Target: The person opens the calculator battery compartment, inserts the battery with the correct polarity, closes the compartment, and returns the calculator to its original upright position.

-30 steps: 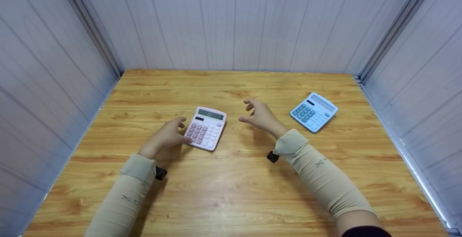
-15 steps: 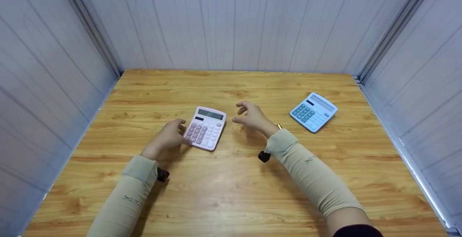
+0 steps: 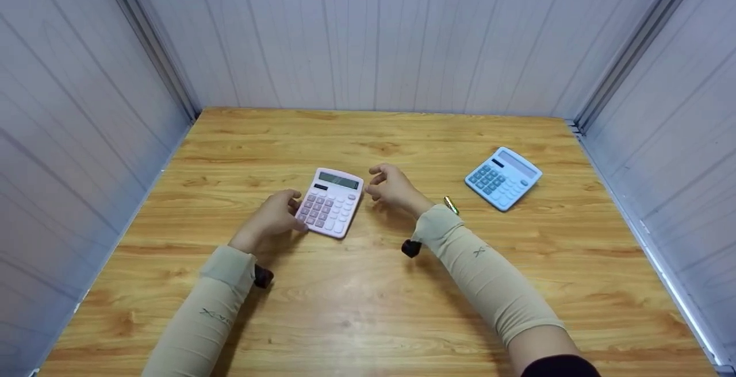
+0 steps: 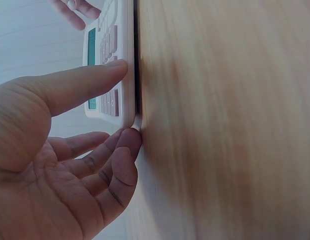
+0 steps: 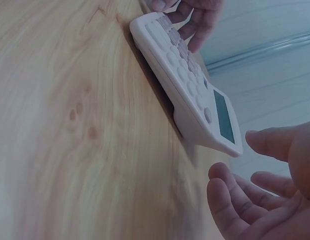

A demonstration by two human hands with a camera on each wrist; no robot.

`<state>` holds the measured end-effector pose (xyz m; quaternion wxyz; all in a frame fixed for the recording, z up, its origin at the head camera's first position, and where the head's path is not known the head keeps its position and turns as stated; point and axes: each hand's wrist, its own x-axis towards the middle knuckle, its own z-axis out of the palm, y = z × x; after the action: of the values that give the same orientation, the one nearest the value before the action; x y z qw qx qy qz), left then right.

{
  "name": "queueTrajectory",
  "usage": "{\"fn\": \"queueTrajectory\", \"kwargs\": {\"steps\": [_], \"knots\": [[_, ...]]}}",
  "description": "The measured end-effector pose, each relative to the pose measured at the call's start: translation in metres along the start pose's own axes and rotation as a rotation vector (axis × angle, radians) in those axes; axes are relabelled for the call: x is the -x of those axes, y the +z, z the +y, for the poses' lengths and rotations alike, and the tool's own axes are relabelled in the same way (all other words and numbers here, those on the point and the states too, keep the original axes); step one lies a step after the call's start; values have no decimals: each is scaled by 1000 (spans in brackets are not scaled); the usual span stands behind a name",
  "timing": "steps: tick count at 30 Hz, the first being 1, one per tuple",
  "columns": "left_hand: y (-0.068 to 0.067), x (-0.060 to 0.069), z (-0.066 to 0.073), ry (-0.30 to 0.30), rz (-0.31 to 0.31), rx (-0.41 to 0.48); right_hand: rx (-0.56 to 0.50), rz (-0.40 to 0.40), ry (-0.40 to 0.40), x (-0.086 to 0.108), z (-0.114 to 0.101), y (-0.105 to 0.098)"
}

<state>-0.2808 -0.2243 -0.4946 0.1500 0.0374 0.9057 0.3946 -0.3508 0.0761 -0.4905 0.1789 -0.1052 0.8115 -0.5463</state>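
Observation:
A pink calculator with a grey screen lies face up on the wooden table, left of the middle. My left hand holds its near left corner: the thumb lies at the front edge, the fingers bend against the left side. In the left wrist view, fingertips meet the calculator's corner close to the tabletop. On the other side, my right hand is beside the upper right corner, thumb and fingers spread apart. The right wrist view shows a small gap between that hand and the raised screen end of the calculator.
A blue calculator lies turned at an angle on the right of the table. Pale panel walls enclose the back and both sides. Black wrist cameras sit under both sleeves, and a shiny band shows at the right wrist.
My right hand has moved left, up to the pink calculator's right side. My left hand has hardly moved and has drawn slightly closer around its corner. Both calculators stay in place.

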Motion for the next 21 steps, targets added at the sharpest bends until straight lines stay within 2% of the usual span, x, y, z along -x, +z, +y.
{"fn": "queueTrajectory", "kwargs": {"steps": [9, 21], "knots": [[3, 0, 1, 25, 12, 1, -86, -26, 2, -8, -1, 15], [5, -1, 2, 24, 20, -37, -79, -46, 25, -17, 5, 26]]}}
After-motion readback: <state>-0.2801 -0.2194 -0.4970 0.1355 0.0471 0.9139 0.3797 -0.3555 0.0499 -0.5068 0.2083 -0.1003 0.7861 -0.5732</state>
